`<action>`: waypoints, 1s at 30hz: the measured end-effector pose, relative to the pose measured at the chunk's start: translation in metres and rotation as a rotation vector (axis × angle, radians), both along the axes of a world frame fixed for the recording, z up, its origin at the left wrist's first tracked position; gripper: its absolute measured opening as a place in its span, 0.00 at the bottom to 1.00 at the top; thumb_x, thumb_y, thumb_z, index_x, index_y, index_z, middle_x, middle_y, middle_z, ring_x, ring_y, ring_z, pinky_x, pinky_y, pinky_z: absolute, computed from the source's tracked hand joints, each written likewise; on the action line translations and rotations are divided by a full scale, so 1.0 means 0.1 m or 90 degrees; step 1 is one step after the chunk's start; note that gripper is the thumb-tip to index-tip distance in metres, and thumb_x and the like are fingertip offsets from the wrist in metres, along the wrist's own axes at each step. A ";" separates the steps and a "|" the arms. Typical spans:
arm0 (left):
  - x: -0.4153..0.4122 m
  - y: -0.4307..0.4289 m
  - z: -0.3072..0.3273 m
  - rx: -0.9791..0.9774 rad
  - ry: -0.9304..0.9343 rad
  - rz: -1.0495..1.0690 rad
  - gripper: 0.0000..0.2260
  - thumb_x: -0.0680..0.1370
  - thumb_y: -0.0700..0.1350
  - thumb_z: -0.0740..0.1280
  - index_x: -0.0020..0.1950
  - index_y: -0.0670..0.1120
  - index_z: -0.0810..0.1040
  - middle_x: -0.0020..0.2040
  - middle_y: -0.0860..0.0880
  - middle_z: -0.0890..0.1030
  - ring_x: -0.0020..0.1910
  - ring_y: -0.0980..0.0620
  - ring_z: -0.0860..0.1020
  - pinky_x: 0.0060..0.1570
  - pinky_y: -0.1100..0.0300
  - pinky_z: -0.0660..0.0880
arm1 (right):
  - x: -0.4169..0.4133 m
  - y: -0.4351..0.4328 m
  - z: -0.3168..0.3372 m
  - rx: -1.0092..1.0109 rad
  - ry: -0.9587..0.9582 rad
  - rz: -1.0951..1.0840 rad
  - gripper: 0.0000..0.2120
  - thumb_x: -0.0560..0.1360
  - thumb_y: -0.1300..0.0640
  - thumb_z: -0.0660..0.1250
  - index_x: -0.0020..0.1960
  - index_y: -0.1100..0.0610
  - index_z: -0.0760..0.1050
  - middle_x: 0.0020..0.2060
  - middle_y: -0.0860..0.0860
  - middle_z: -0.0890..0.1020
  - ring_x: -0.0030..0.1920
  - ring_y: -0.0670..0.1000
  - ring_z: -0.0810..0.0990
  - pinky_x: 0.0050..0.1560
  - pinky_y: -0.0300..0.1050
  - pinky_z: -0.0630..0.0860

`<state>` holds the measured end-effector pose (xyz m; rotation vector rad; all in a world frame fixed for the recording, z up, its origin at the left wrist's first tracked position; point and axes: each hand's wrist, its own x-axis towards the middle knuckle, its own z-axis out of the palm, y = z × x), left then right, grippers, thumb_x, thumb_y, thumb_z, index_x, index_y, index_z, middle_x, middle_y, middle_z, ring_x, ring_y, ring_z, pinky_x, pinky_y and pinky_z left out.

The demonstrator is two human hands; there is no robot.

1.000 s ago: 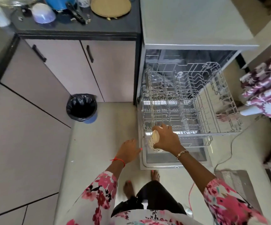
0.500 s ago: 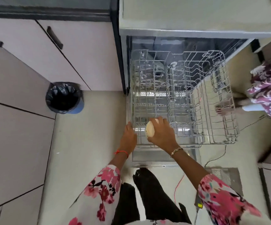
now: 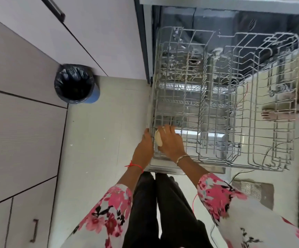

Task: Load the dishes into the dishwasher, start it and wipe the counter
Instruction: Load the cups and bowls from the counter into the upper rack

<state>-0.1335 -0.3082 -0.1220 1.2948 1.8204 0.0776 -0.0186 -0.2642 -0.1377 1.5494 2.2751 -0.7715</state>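
We are loading: our right hand (image 3: 170, 144) pinches a small cream dish (image 3: 158, 139) at the near-left corner of the dishwasher rack (image 3: 201, 113); our left hand's (image 3: 143, 149) grip we cannot tell. Next, seat it between the wires.

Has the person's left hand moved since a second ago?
Yes: the left hand has come forward and right, onto the near left corner of the rack.

No legible text, label, brand, number or sign found on any surface in the head view.

bin (image 3: 74, 83) and dishwasher (image 3: 216, 17) on pale floor (image 3: 100, 140)
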 end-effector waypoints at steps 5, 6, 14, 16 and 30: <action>0.02 0.04 0.04 -0.024 -0.007 0.049 0.24 0.81 0.39 0.50 0.76 0.46 0.48 0.68 0.40 0.69 0.62 0.40 0.73 0.61 0.47 0.72 | 0.01 0.02 -0.03 -0.015 -0.005 0.015 0.43 0.66 0.50 0.74 0.74 0.54 0.55 0.68 0.56 0.63 0.69 0.57 0.61 0.54 0.54 0.77; 0.00 0.05 0.05 -0.033 -0.001 0.035 0.24 0.81 0.40 0.51 0.76 0.45 0.48 0.66 0.40 0.71 0.59 0.40 0.75 0.60 0.48 0.72 | 0.03 0.02 -0.01 -0.030 -0.004 0.019 0.43 0.66 0.49 0.73 0.74 0.54 0.54 0.69 0.56 0.62 0.70 0.57 0.60 0.55 0.55 0.76; -0.61 0.08 0.33 0.040 -0.041 -0.100 0.19 0.82 0.49 0.54 0.72 0.45 0.61 0.58 0.43 0.78 0.56 0.43 0.77 0.52 0.52 0.73 | -0.24 0.25 0.45 0.121 0.039 0.023 0.33 0.69 0.41 0.62 0.68 0.59 0.67 0.61 0.59 0.74 0.59 0.61 0.74 0.54 0.56 0.72; -0.90 0.08 0.40 0.056 -0.009 -0.101 0.19 0.81 0.48 0.55 0.70 0.43 0.63 0.61 0.42 0.77 0.59 0.43 0.75 0.55 0.52 0.72 | -0.47 0.34 0.61 0.168 0.071 0.037 0.28 0.69 0.43 0.58 0.60 0.62 0.73 0.53 0.59 0.78 0.51 0.60 0.78 0.49 0.54 0.75; -4.18 0.48 1.32 0.242 0.113 -0.014 0.14 0.78 0.38 0.59 0.63 0.37 0.72 0.63 0.40 0.75 0.62 0.43 0.72 0.61 0.57 0.64 | -3.24 0.98 1.51 0.334 0.128 0.068 0.10 0.74 0.60 0.62 0.36 0.63 0.74 0.32 0.60 0.79 0.32 0.61 0.79 0.32 0.50 0.73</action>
